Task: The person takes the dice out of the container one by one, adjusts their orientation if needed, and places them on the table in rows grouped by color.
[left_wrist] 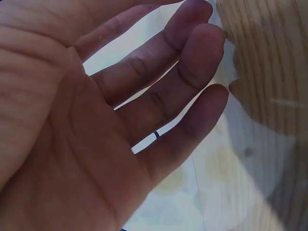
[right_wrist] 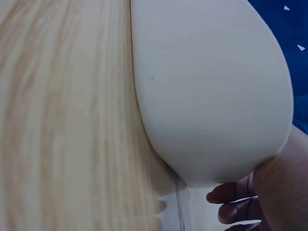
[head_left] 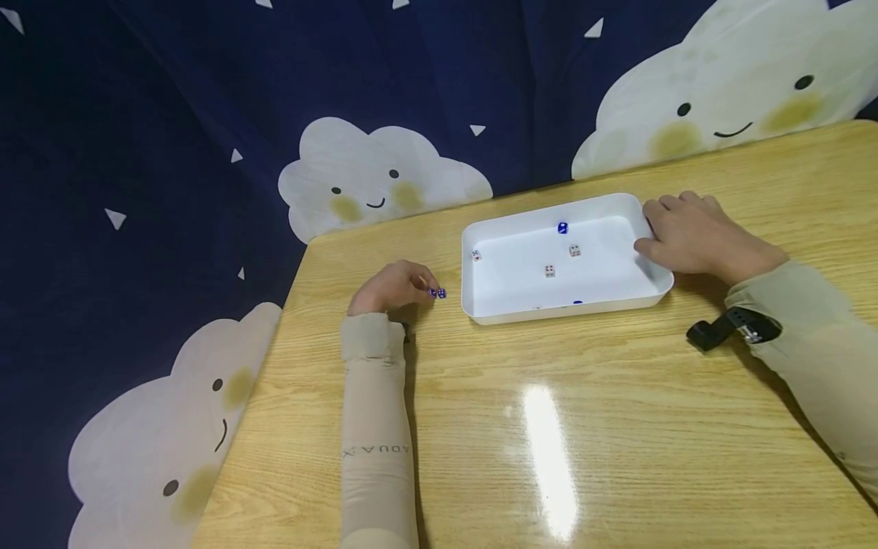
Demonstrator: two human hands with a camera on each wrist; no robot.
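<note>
Left of the white plastic tray (head_left: 511,309), my left hand (head_left: 398,286) is at two small blue dice (head_left: 442,293), side by side. Its thumb and index finger pinch the nearer blue die (head_left: 433,293), partly covered by a fingertip. The left wrist view shows the curved fingers (left_wrist: 159,96) but neither die. At the tray's right end, my right hand (head_left: 700,232) grips the wall, thumb over the rim inside. Inside lie a blue die (head_left: 562,228) and several white dice (head_left: 549,271); another blue die (head_left: 578,302) is mostly hidden by the front wall.
The tray stands on a light wooden table (head_left: 473,427). A dark blue curtain (head_left: 425,69) with clouds borders the table at the back and left. Black straps (head_left: 734,328) are on the right wrist.
</note>
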